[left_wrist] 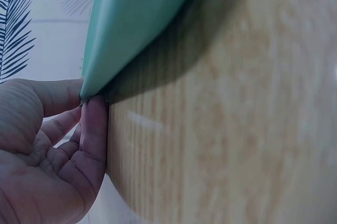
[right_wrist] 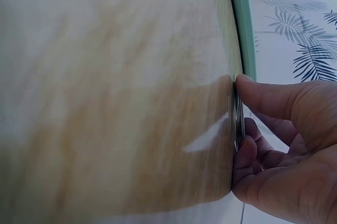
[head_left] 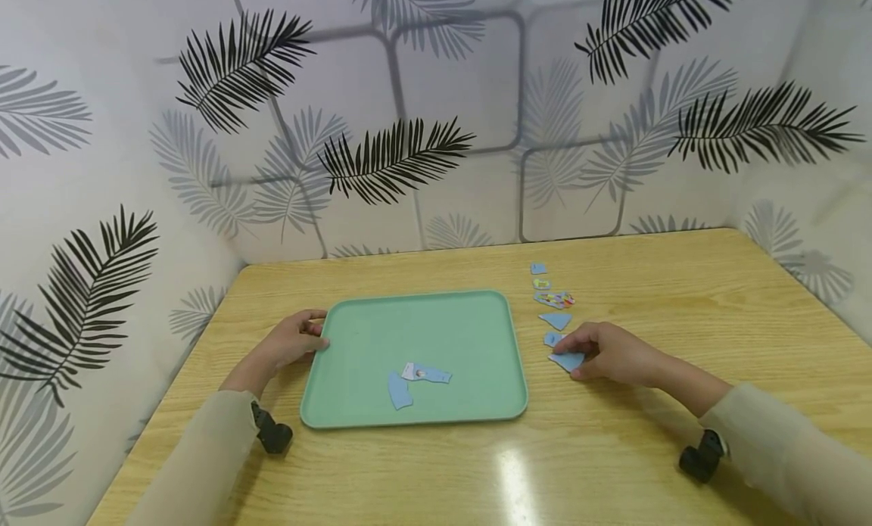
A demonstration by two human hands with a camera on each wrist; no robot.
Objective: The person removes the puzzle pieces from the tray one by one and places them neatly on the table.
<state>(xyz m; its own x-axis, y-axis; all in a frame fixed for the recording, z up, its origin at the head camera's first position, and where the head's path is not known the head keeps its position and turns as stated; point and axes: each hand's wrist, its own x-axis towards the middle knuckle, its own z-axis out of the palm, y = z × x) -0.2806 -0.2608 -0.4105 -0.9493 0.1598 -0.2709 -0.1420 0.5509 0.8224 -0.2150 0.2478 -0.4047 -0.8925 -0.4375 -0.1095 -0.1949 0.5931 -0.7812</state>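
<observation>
A green tray (head_left: pixel 415 322) lies on the wooden table with a few flat, pale-blue puzzle-like pieces in its lower middle, among them a curved one (head_left: pixel 400 390) and a printed strip (head_left: pixel 432 375). At the tray's left edge, my left hand (head_left: pixel 293 337) pinches the rim, thumb on top and fingers beneath, as the left wrist view shows of the tray wall (left_wrist: pixel 131 24). To the right of the tray, my right hand (head_left: pixel 616 353) pinches a light-blue flat piece (head_left: pixel 565 361) between thumb and fingers, low at the tabletop. In the right wrist view this piece appears edge-on.
Beyond the right hand, several small pieces form a column on the table (head_left: pixel 647 284), including a blue triangle (head_left: pixel 556 320), a multicoloured piece (head_left: pixel 555 299) and a small blue one (head_left: pixel 538 269) at the far end. A leaf-patterned wall (head_left: pixel 470 200) borders the table's back.
</observation>
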